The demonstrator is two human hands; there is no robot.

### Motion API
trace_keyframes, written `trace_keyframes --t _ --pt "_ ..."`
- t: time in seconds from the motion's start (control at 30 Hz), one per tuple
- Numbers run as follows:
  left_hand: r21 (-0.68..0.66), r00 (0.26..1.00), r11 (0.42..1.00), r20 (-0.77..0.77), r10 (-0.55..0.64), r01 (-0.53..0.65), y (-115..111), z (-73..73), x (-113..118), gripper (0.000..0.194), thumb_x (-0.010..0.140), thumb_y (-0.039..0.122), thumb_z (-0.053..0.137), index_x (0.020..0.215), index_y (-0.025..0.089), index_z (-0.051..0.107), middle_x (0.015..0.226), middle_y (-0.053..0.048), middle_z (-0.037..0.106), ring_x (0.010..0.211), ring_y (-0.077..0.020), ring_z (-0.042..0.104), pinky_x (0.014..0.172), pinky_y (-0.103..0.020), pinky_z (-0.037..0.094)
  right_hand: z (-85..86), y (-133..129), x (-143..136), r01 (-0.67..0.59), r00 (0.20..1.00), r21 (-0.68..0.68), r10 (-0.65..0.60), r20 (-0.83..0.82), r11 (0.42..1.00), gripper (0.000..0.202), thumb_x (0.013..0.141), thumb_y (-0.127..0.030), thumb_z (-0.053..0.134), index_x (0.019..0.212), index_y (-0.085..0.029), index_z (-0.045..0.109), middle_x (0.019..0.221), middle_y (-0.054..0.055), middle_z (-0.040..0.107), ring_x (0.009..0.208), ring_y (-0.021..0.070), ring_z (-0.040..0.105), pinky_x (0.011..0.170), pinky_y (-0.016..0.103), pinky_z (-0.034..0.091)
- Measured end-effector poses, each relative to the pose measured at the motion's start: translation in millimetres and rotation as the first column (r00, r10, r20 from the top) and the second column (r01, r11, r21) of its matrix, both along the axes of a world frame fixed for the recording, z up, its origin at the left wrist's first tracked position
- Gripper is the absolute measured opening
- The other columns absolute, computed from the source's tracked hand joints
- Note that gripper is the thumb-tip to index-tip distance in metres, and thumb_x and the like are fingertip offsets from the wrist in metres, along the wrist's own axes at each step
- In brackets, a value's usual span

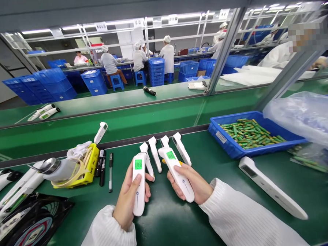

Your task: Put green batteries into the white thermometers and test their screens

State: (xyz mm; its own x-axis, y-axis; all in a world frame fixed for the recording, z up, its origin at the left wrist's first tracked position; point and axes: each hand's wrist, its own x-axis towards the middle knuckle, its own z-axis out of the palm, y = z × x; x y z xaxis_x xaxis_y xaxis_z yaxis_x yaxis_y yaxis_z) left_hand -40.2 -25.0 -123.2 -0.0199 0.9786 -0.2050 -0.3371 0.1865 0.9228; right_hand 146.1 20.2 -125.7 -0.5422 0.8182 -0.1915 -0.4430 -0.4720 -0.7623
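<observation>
My left hand (127,198) is wrapped round a white handheld thermometer (139,186), its thumb on the front below a lit green screen. A second white thermometer (180,179), also with a green screen, is held in my right hand (196,182), thumb near its display. Both devices are tilted up towards the camera. Behind them several more white thermometers lie on the green table, among them one (154,154) between the two held ones and another (182,149) at the right. A larger-looking one (273,189) lies alone near my right sleeve.
A blue tray (228,145) of green batteries stands at the right, beside plastic bags (306,119). At the left are a yellow basket (94,165), pens (111,173), a black fan (35,232) and more white devices. People in white work beyond the metal frame.
</observation>
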Motion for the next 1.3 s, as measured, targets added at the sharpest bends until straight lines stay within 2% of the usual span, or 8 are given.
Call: trace_keyframes --t 0.33,0.53,0.63,0.7,0.77,0.87,1.07,1.3 --pt "-0.073 0.998 0.996 0.053 0.046 -0.042 -0.8 4.8 0.6 0.074 0.084 0.036 0.058 0.147 0.028 0.019 0.085 -0.002 0.062 0.051 -0.0109 0.051 0.045 -0.022 0.046 1.8 -4.9 -0.8 -0.026 0.998 -0.015 0.027 0.058 1.000 0.031 0.082 -0.046 0.061 0.085 -0.020 0.044 0.061 -0.004 0.058 0.033 0.0079 0.045 0.030 0.020 0.032" --pt "0.107 0.989 0.989 0.093 -0.111 0.101 -8.2 -1.6 4.9 0.084 0.086 0.024 0.060 0.148 0.041 0.005 0.111 -0.004 0.059 0.069 -0.0129 0.059 0.065 -0.029 0.053 1.4 -14.5 -4.7 -0.050 0.982 0.179 0.016 0.190 0.983 0.029 0.075 -0.030 0.071 0.094 -0.017 0.054 0.071 -0.002 0.059 0.058 0.0098 0.054 0.059 0.025 0.045" --pt "0.136 0.987 0.982 0.080 -0.142 0.131 -12.8 -2.3 6.6 0.085 0.089 0.026 0.059 0.147 0.044 0.000 0.097 -0.002 0.062 0.067 -0.0136 0.061 0.065 -0.030 0.053 0.1 -16.6 -7.2 -0.053 0.980 0.259 0.000 0.198 0.965 0.025 0.082 -0.034 0.066 0.096 -0.015 0.056 0.073 0.000 0.059 0.061 0.0108 0.056 0.063 0.028 0.048" --pt "0.137 0.987 0.981 0.063 -0.144 0.135 -15.1 -1.1 7.1 0.086 0.088 0.028 0.060 0.148 0.042 0.000 0.088 0.000 0.063 0.064 -0.0136 0.060 0.064 -0.029 0.052 -1.2 -18.3 -8.5 -0.086 0.988 0.279 0.046 0.146 0.956 0.026 0.085 -0.037 0.062 0.097 -0.015 0.055 0.075 0.001 0.059 0.061 0.0125 0.059 0.059 0.029 0.051" --pt "0.141 0.990 0.983 0.060 -0.129 0.119 -16.8 0.9 7.7 0.085 0.087 0.029 0.061 0.149 0.040 0.004 0.090 -0.001 0.063 0.065 -0.0131 0.059 0.065 -0.029 0.051 -2.8 -21.2 -9.3 -0.128 0.989 0.273 0.105 0.100 0.953 0.032 0.088 -0.040 0.058 0.110 -0.017 0.051 0.077 0.001 0.058 0.058 0.0132 0.060 0.048 0.026 0.051" --pt "0.135 0.991 0.985 0.065 -0.117 0.108 -18.9 3.3 9.3 0.082 0.088 0.028 0.060 0.148 0.041 0.007 0.097 -0.002 0.063 0.065 -0.0123 0.057 0.066 -0.030 0.050 -5.2 -26.1 -9.5 -0.144 0.988 0.242 0.123 0.098 0.959 0.043 0.091 -0.042 0.052 0.127 -0.022 0.040 0.078 -0.001 0.057 0.047 0.0094 0.055 0.035 0.018 0.042" --pt "0.143 0.991 0.982 0.036 -0.130 0.124 -20.7 3.4 10.7 0.081 0.088 0.026 0.059 0.148 0.043 0.006 0.110 -0.005 0.061 0.066 -0.0125 0.057 0.064 -0.030 0.049 -5.5 -27.4 -7.8 -0.088 0.982 0.249 0.043 0.183 0.965 0.040 0.094 -0.045 0.043 0.123 -0.017 0.045 0.072 -0.002 0.054 0.040 0.0044 0.046 0.034 0.015 0.028" --pt "0.140 0.989 0.980 0.034 -0.146 0.140 -20.6 4.8 9.3 0.077 0.091 0.027 0.055 0.148 0.044 0.005 0.120 -0.006 0.057 0.067 -0.0110 0.057 0.065 -0.030 0.049 -2.9 -26.3 -7.4 -0.108 0.971 0.271 0.043 0.235 0.956 0.038 0.094 -0.043 0.042 0.120 -0.017 0.047 0.069 -0.003 0.052 0.039 0.0048 0.044 0.034 0.016 0.027"
